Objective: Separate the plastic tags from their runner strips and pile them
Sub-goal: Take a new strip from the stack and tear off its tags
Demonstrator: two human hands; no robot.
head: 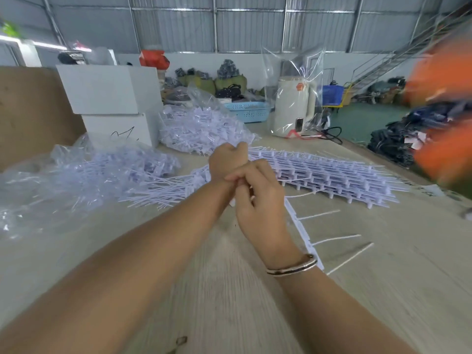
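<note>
Right hand (258, 200), bracelet (291, 266) at the wrist, curls its fingers around the top of a white runner strip (302, 226) whose thin tags stick out to the right over the table (229, 290). Left hand (227, 162) is a closed fist just beyond it; contents of the fist: cannot tell. Loose tags (163, 190) piled left of the hands. Stacked uncut strips (332, 175) lie beyond, right. White boxes (112, 98) farther back left.
</note>
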